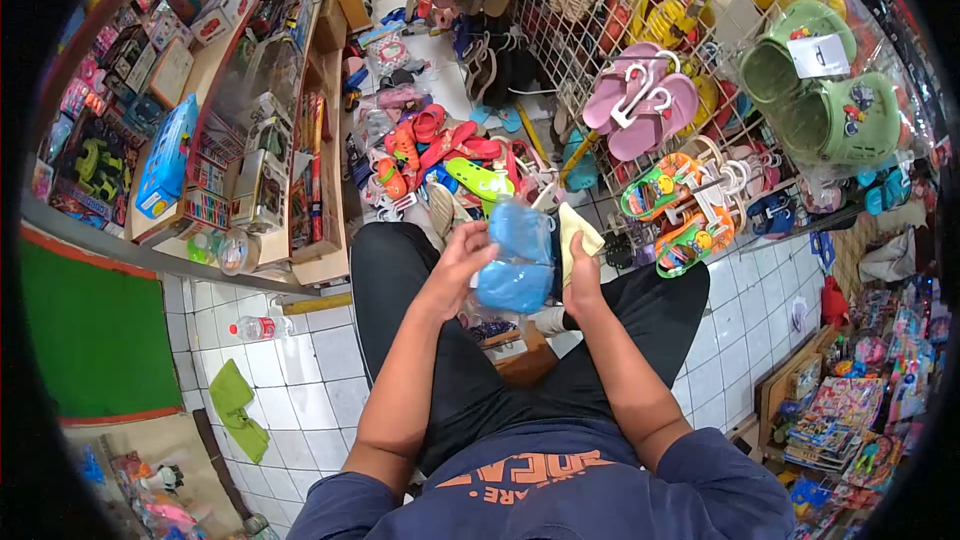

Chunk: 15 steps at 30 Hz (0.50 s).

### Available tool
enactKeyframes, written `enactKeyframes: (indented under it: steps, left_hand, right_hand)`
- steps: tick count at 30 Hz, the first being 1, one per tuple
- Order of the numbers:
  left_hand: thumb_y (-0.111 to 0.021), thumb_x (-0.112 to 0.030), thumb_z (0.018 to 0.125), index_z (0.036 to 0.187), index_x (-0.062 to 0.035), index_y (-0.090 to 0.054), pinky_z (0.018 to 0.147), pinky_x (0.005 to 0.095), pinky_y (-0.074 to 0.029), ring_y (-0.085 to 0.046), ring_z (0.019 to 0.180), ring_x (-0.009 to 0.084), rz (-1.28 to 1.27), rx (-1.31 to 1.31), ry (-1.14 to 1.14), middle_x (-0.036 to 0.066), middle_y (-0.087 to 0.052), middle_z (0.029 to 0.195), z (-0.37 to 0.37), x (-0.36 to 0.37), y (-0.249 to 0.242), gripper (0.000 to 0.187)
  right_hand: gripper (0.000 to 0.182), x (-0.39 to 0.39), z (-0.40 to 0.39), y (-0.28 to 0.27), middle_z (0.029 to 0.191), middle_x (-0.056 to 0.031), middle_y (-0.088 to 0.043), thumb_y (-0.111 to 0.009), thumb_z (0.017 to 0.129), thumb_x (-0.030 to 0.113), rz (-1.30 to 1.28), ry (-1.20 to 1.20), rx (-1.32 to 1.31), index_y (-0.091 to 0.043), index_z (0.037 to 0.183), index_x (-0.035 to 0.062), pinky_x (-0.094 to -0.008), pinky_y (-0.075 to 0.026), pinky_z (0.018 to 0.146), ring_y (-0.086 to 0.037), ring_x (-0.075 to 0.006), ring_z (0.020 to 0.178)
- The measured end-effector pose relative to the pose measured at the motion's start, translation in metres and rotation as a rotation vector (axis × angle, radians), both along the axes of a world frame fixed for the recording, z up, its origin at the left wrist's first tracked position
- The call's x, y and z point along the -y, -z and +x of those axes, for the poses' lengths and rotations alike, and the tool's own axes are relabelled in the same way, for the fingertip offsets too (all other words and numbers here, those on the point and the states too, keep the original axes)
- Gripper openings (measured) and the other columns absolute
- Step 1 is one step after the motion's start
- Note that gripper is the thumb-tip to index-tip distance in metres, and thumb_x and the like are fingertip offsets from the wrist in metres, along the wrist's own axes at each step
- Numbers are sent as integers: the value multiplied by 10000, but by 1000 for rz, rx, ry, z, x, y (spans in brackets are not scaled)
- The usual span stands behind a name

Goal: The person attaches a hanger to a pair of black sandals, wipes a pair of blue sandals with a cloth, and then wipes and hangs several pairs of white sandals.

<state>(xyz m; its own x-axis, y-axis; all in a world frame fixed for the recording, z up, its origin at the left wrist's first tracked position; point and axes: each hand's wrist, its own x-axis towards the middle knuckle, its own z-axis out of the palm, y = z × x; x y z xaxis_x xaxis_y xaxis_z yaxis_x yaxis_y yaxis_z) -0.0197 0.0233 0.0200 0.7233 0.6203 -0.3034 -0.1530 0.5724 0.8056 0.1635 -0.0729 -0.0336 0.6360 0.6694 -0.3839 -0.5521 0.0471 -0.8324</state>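
Note:
My left hand [462, 265] is closed on the left edge of a pair of blue shoes [515, 285] wrapped in clear plastic; their exact style is hard to make out. They are held up between my knees. In my right hand [582, 283] a folded pale yellow cloth [577, 237] is pinched between thumb and fingers, beside the right edge of the plastic. Just beyond lies a heap of footwear, with a lime green clog [478, 180] and red sandals [440, 145] on it.
Pink sandals [640, 105], orange-green sandals [690, 215] and green clogs [825, 90] hang from a white wire rack [600, 10] at right. Shelves of boxed toys [170, 155] stand at left. A bottle [262, 327] and a green cloth [238, 410] lie on the tiles.

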Motion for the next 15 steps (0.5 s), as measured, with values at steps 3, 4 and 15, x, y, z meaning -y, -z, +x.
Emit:
enactKeyframes:
  steps: [3, 4, 15]
  left_hand:
    - [-701, -249, 863, 1261, -39, -486, 882, 313, -467, -546, 1078, 169, 166, -212, -8, 105, -555, 1206, 15, 11, 5, 500]
    - [-704, -267, 863, 1240, -30, -508, 823, 293, -492, -577, 1006, 142, 232, -314, 38, 77, -601, 1133, 18, 9, 7, 487]
    - [-589, -408, 930, 1394, -88, -400, 928, 350, -458, -553, 1104, 194, -5, -181, -55, 92, -558, 1237, 9, -19, 8, 594]
  right_hand:
    - [368, 0, -12, 3, 1153, -75, -616, -492, 996, 268, -162, 31, 138, -552, 1243, 1, -299, -435, 898, -570, -158, 1032]
    - [362, 0, -13, 7, 1145, -77, -619, -492, 994, 256, -176, 10, 225, -554, 1241, -1, -295, -438, 892, -574, -157, 1022]
    - [288, -1, -2, -11, 1142, -133, -626, -558, 949, 133, -18, -93, 772, -559, 1198, -12, -281, -434, 912, -586, -214, 1060]
